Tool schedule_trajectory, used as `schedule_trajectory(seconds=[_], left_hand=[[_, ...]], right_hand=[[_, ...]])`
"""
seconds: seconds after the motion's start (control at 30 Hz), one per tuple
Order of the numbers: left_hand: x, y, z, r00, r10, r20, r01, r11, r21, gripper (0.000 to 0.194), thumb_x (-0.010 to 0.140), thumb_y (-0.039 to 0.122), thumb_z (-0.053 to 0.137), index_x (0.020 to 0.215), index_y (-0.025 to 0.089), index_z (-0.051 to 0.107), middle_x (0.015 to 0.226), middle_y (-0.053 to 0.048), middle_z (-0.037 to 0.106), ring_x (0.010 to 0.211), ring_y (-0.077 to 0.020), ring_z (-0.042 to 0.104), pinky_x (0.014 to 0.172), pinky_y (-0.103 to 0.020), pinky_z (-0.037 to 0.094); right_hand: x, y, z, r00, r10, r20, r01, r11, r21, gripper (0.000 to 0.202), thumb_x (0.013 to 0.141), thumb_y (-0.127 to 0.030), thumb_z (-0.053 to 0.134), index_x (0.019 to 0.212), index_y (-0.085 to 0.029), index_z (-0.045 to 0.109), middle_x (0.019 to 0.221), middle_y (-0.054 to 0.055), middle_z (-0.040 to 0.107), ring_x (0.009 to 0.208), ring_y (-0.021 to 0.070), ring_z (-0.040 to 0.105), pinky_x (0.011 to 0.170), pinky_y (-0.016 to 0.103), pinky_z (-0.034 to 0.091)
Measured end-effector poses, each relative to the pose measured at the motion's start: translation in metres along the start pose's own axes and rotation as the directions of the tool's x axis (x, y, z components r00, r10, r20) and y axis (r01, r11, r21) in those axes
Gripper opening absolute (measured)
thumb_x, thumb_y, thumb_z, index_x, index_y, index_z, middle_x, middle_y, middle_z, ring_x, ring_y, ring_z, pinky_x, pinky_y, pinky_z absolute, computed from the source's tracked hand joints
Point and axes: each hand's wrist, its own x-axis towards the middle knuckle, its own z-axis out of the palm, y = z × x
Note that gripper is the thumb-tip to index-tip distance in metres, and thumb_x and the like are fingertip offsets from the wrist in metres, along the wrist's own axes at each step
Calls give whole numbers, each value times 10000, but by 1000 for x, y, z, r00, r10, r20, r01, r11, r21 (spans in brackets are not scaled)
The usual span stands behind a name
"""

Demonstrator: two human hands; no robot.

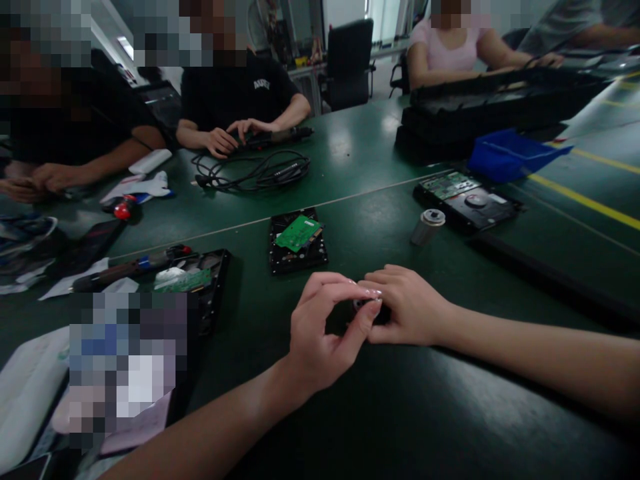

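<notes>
At the near middle of the table, my right hand (413,303) is closed around a small dark part with a pale metallic edge (357,305), mostly hidden by fingers. My left hand (323,333) meets it there, thumb and forefinger pinched over the part; whatever lies between those fingertips is too small to name. Beyond my hands lies a black hard drive (295,262) with a green circuit board (299,233) resting on it at an angle. A silver metal cylinder, like a small motor (427,230), stands to the right of that.
Another hard drive (483,203) and a blue bin (515,157) sit at the right. A black strip (550,277) runs along the right side. Leftward lie an electric screwdriver (125,269), another opened drive (217,287) and a white pouch (33,387). Co-workers sit opposite, near coiled cable (260,170).
</notes>
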Motion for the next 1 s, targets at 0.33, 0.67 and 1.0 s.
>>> schedule_trajectory(seconds=[0.33, 0.67, 1.0], left_hand=[[-1, 0, 0, 999, 38, -12, -37, 998, 52, 208, 803, 94, 625, 973, 202, 577, 885, -22, 652, 880, -161, 585, 767, -328, 532], [-3, -3, 1, 998, 39, -55, -36, 998, 52, 335, 769, 95, 658, 1048, 217, 518, 919, -21, 629, 893, -163, 606, 798, -341, 540], [-3, -2, 1, 997, -45, -57, 50, 994, 93, 201, 765, 155, 671, 944, 187, 586, 964, -41, 586, 918, -174, 615, 844, -353, 529]], right_hand=[[0, 0, 0, 1000, -3, -1, 3, 1000, -14, 339, 786, -499, 534, 794, -162, 571, 718, 31, 590, 646, 162, 526, 640, 288, 310], [0, 0, 1, 1000, -6, -10, 6, 1000, -8, 306, 766, -462, 561, 809, -160, 584, 710, 28, 591, 636, 159, 527, 635, 284, 317], [-1, 0, 0, 1000, 4, -5, -4, 1000, 9, 282, 759, -437, 566, 803, -160, 584, 715, 31, 591, 648, 163, 535, 647, 285, 329]])
